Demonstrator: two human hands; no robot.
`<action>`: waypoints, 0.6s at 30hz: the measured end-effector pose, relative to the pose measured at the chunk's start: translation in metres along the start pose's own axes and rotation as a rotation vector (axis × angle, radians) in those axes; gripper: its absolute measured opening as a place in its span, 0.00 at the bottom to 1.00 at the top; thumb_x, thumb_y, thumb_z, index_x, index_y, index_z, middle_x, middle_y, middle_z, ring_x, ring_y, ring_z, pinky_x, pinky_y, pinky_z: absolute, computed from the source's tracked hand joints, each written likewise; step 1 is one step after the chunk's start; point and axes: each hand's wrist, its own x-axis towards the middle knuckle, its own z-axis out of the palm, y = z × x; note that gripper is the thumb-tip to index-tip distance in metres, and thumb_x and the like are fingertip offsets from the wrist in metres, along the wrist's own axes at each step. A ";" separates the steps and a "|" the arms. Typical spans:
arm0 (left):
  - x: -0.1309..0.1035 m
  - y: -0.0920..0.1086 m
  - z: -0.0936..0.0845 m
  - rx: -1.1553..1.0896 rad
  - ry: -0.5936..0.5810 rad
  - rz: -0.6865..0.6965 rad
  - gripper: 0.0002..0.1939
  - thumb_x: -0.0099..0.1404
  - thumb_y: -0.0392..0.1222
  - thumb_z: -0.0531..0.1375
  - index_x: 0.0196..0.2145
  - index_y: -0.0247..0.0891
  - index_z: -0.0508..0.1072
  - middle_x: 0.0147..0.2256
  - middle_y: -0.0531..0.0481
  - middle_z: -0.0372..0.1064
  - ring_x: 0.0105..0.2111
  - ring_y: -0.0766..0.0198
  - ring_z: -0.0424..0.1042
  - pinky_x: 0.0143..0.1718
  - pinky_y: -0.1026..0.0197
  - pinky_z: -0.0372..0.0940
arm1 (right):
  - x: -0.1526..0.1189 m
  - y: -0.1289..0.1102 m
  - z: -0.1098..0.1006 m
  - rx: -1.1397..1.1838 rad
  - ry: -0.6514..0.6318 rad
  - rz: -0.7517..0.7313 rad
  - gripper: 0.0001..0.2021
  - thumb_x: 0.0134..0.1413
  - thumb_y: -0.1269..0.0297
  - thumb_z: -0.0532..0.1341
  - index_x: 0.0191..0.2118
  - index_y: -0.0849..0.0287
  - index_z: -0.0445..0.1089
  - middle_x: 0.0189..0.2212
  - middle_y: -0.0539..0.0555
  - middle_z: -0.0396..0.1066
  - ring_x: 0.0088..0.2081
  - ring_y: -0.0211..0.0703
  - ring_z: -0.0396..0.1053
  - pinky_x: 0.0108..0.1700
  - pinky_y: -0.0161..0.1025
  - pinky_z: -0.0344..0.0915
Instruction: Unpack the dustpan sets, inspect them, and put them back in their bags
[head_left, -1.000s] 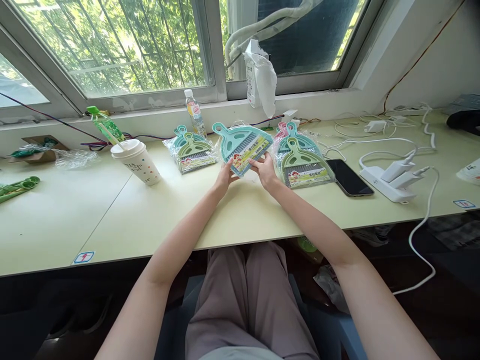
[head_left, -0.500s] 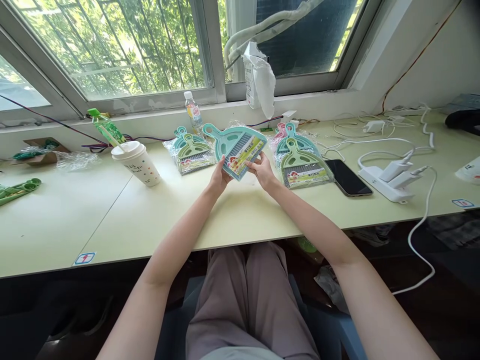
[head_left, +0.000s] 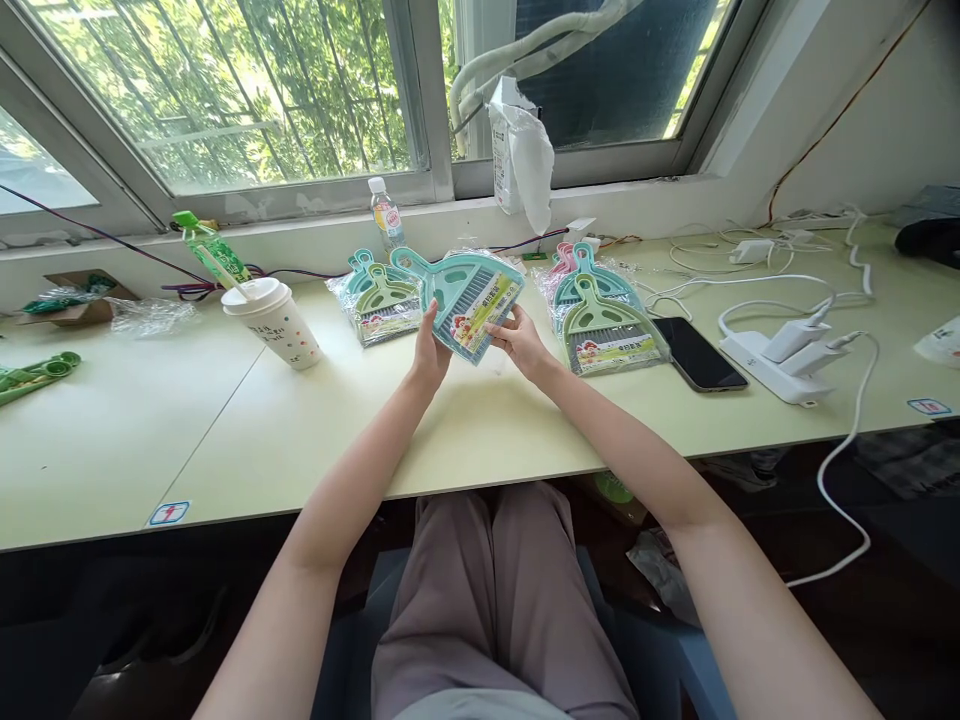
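Note:
A wrapped teal dustpan and brush set (head_left: 472,292) with a yellow-green label is held up over the table, its handle pointing to the upper left. My left hand (head_left: 433,350) grips its lower left side, thumb on the front. At its lower right edge, my right hand (head_left: 520,343) pinches it between thumb and fingers. Behind and left of it lie wrapped sets, a green one (head_left: 386,295) in front. More wrapped sets, with a green one (head_left: 609,335) in front of teal and pink ones, lie to the right of my right hand.
A lidded paper cup (head_left: 277,325) and a green bottle (head_left: 214,255) stand left; a clear bottle (head_left: 388,217) is by the window. A black phone (head_left: 699,354) and a white power strip (head_left: 776,367) with cables lie right. Green pieces (head_left: 37,376) lie far left.
The held teal set has shifted slightly left and its handle has tipped a little lower. My left hand has moved slightly left with it. Both hands keep their hold.

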 end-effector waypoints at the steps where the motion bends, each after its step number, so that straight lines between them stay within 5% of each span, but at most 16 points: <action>1: 0.001 0.000 -0.001 -0.011 0.006 -0.008 0.22 0.64 0.56 0.60 0.50 0.41 0.72 0.48 0.46 0.75 0.54 0.49 0.72 0.53 0.51 0.68 | 0.000 -0.001 -0.001 -0.006 -0.013 0.001 0.29 0.37 0.61 0.74 0.44 0.51 0.60 0.40 0.51 0.78 0.51 0.52 0.75 0.55 0.55 0.74; 18: -0.007 -0.006 0.008 0.084 -0.008 -0.115 0.18 0.58 0.52 0.65 0.42 0.38 0.74 0.40 0.49 0.77 0.44 0.57 0.76 0.43 0.60 0.69 | -0.001 -0.003 0.001 -0.011 0.049 -0.055 0.29 0.38 0.59 0.74 0.44 0.50 0.59 0.43 0.52 0.77 0.53 0.52 0.73 0.55 0.55 0.74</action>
